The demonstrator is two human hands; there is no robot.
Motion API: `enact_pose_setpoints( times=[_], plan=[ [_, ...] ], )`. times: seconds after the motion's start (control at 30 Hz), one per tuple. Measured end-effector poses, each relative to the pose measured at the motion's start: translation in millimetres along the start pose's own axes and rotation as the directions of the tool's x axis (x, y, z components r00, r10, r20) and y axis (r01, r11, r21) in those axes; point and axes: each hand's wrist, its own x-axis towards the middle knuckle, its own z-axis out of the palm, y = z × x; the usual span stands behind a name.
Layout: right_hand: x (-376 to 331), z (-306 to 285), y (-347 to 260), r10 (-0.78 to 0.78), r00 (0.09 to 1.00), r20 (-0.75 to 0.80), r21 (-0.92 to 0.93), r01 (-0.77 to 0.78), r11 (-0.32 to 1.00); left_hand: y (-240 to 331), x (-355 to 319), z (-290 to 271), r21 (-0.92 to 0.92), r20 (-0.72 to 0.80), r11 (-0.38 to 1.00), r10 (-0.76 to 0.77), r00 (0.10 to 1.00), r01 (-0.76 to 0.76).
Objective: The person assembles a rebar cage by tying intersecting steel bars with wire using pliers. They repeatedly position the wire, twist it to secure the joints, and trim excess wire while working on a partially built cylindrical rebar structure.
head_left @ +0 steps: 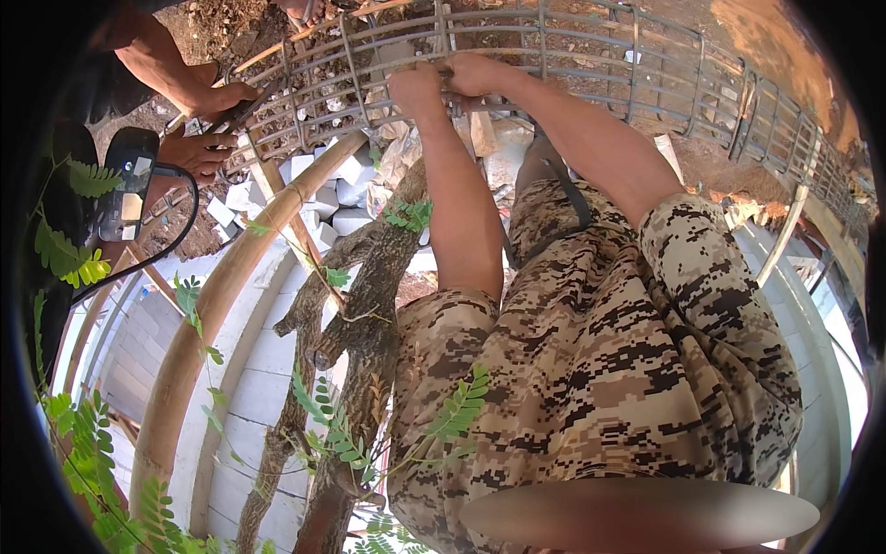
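A long rebar cage [591,57] of thin steel bars and square stirrups curves across the far side of my view. My left hand [417,90] is closed on its bars near the middle. Right beside it, my right hand [474,76] is closed too, its fingers curled at the same stirrup. A small dark piece shows between the two hands, but its kind is hidden by the fingers.
At the left, a co-worker's hands [197,155] are at the cage's end with a dark tool. A bamboo pole [217,295] and a leafy tree trunk [374,305] rise near my left side. White block rubble [318,198] lies below the cage, beside a block wall [249,406].
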Motion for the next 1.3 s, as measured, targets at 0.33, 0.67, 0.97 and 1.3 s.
enact_pose_setpoints(
  times=[0.33, 0.67, 0.97, 1.3],
  plan=[
    [4.5, -1.0, -3.1, 0.085, 0.996, -0.033, -0.020, -0.086, 0.996, -46.0, 64.6, 30.1, -0.470, 0.479, 0.796, -0.134, 0.868, 0.382],
    [-7.6, 14.0, 7.4, -0.302, 0.890, -0.341, -0.453, 0.125, 0.882, -19.2, -2.6, -5.2, -0.270, 0.002, 0.946, 0.188, 0.982, -0.181],
    [-16.5, 45.6, 48.4, 0.020, 0.876, -0.481, 0.112, 0.039, 0.993, -4.9, 8.1, 0.2, 0.039, -0.068, 0.941, 0.338, 0.939, -0.336],
    [-0.3, 33.4, 47.0, -0.040, 0.885, -0.464, -0.186, -0.053, 0.981, -10.2, 35.0, -8.3, -0.169, 0.158, 0.936, 0.336, 0.928, -0.310]
  ],
)
